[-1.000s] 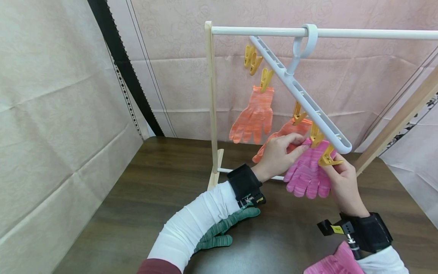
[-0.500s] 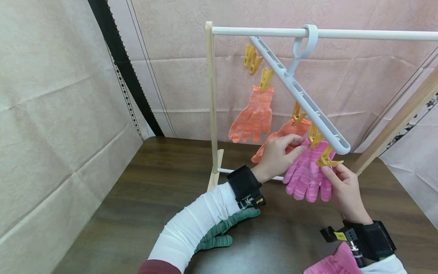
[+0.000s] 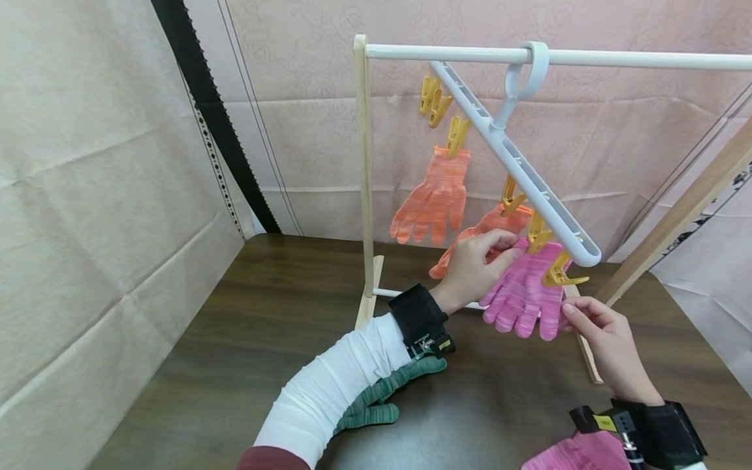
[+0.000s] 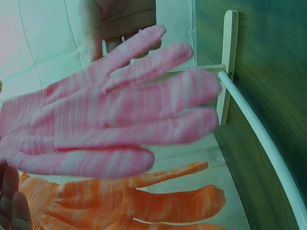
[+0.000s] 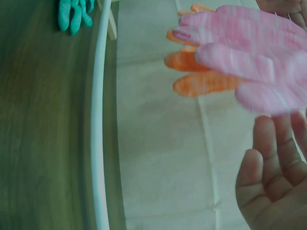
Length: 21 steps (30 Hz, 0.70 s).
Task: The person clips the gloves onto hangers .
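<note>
Pink knit glove [image 3: 527, 292] may slip if a yellow clothespin [image 3: 537, 232] bites only shallowly.
Left hand [image 3: 472, 266], at nine o'clock, seemingly pinches its cuff; right hand [image 3: 608, 341], four o'clock, relaxed and empty.

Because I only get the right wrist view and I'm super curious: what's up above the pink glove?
Observer: The head view shows a light-blue hanger above the pink glove.
Operator: Ooh! Is anything on it?
Observer: Yes, yellow clothespins hang from it.
Operator: And is there one more glove like that pink one?
Observer: Yes, a second pink glove lies at the bottom of the head view, partly cut off.
</note>
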Each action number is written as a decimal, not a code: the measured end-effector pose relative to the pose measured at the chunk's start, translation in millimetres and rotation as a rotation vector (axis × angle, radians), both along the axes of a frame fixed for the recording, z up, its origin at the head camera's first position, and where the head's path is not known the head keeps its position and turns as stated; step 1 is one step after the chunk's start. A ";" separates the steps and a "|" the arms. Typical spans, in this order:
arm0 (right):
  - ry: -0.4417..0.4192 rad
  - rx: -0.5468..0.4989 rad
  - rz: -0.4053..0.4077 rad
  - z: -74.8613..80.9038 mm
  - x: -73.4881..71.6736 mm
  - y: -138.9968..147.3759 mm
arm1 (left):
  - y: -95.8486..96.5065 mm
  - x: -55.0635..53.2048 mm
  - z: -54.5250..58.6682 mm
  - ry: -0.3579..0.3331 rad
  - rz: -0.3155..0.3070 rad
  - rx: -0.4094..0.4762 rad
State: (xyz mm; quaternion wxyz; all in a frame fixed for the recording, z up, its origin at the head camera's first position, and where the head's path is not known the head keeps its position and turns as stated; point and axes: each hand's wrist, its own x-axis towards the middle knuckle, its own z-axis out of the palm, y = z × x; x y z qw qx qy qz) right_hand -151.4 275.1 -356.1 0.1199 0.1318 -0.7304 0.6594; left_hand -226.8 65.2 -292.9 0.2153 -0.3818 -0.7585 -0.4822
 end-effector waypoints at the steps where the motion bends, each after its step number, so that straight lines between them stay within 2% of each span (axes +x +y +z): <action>1: -0.015 0.039 -0.003 -1.1 0.3 2.7 | -0.1 -0.3 -0.2 0.001 -0.001 0.006; 9: -0.149 0.442 -0.026 -12.5 3.7 25.6 | -0.9 -2.0 -1.6 0.010 -0.001 0.030; 15: -0.327 0.743 0.082 -21.6 6.6 39.9 | -1.4 -2.9 -2.8 0.003 0.006 0.040; 18: -0.399 0.852 0.134 -27.3 8.0 47.0 | -1.3 -3.4 -3.3 0.006 0.007 0.040; 21: -0.399 0.944 0.156 -34.6 11.2 54.6 | -1.5 -3.6 -3.7 0.009 0.008 0.039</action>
